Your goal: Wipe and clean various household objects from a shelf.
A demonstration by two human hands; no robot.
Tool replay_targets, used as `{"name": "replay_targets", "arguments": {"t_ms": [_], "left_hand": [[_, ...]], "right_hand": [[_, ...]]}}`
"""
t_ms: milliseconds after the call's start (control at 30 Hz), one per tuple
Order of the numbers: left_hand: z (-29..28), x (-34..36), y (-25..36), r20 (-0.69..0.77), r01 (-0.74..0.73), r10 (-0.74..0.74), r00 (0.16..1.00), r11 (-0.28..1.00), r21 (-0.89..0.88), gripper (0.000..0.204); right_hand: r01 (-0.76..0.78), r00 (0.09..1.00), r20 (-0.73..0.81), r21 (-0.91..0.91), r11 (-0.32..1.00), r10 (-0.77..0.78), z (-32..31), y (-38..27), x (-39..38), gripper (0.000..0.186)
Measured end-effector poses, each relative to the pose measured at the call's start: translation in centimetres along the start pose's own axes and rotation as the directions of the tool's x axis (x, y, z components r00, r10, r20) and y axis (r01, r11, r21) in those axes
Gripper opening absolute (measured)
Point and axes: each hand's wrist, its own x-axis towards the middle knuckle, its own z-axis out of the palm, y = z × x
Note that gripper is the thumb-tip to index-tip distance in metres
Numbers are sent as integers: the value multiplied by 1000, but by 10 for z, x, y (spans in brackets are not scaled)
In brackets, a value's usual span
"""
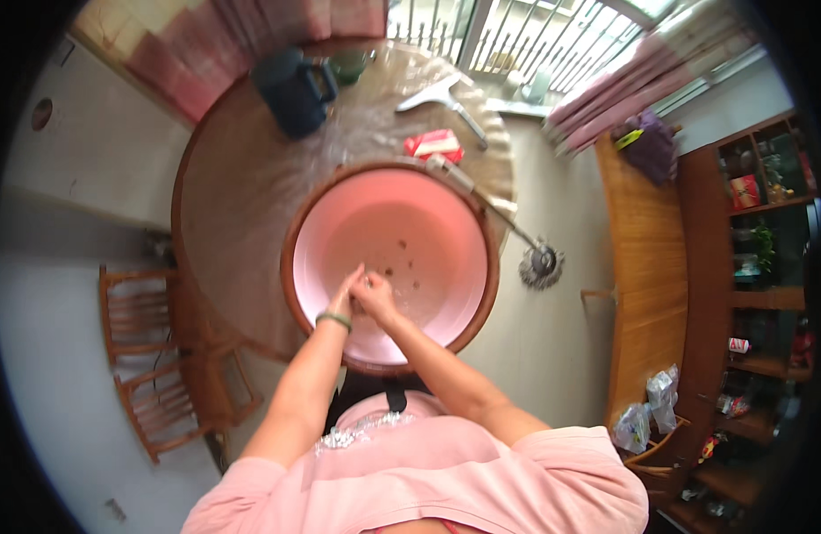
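Both my hands are together inside a round basin with a pink inside and a brown rim [483,294]. My left hand [341,296], with a green bangle [334,318] at its wrist, has its fingers stretched out, pointing away from me. My right hand [372,294] is against it with fingers curled; anything they hold is hidden. Several small dark bits [389,271] lie in the basin, just beyond my fingers. The bottom looks wet or covered with shallow water, though I cannot tell how deep.
A round table [228,231] carries a dark blue jug [290,93], a green bowl [349,65], a white squeegee [439,94] and a red-and-white packet [434,144]. A mop [542,262] stands right of the basin. Wooden chairs [144,307] are left; a wooden bench [646,285] and shelves [766,296] are right.
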Motion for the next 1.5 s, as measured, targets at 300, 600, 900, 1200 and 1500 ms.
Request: {"name": "replay_targets", "arguments": {"t_ms": [300, 600, 900, 1200, 1500], "left_hand": [[19, 5, -2, 120, 70, -48, 992, 980, -187, 28], [73, -30, 0, -56, -87, 75, 996, 959, -270, 60], [-21, 18, -9, -166, 170, -180, 969, 983, -74, 59], [67, -38, 6, -92, -277, 262, 961, 902, -330, 22], [47, -18, 4, -90, -50, 54, 994, 997, 51, 34]], "right_hand": [[370, 865, -60, -593, 715, -498, 7, -54, 9, 13], [93, 923, -202, -707, 701, -327, -106, 8, 76, 26], [-10, 982, 182, -230, 973, 53, -22, 26, 16, 27], [437, 888, 88, -474, 765, -452, 13, -60, -25, 24], [-13, 989, -87, -857, 515, -120, -56, -29, 62, 41]]}}
